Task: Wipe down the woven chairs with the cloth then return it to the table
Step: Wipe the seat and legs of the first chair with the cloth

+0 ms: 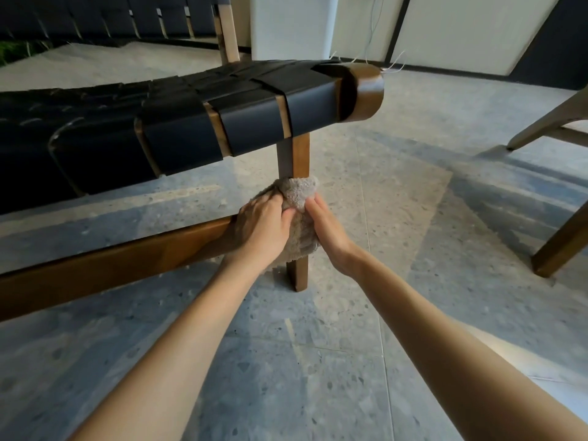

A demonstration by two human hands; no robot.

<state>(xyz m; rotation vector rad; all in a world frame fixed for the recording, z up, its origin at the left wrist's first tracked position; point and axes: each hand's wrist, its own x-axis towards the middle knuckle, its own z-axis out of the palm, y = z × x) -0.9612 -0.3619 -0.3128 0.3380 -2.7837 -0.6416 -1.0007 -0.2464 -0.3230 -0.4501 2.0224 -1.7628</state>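
Far left: one woven chair with black leather straps and a brown wooden frame. Its seat runs from the left edge across to a rounded wood corner right of centre. A dark woven back panel shows at top left.

Below the seat, one brown wooden stretcher bar angles from lower left up to the front leg.

Left hand: it lies over the end of the stretcher where it meets the leg. The fingers curl onto the cloth and the thumb presses into its front.

One beige fluffy cloth is bunched and wrapped round the upright square wooden front leg, about midway down. Its long axis is vertical, along the leg. The top edge hugs the leg, the bottom edge hangs loose above the foot, and bare leg shows above and below.

Right hand: it clamps the cloth from the right side, with the fingers tucked into the fabric against the leg. The two hands are just beside each other, with only cloth between them.

Right edge: two brown wooden legs of a second chair, well apart from the hands. Its seat is out of view.

Everything stands on a grey speckled terrazzo floor, with white wall panels behind.
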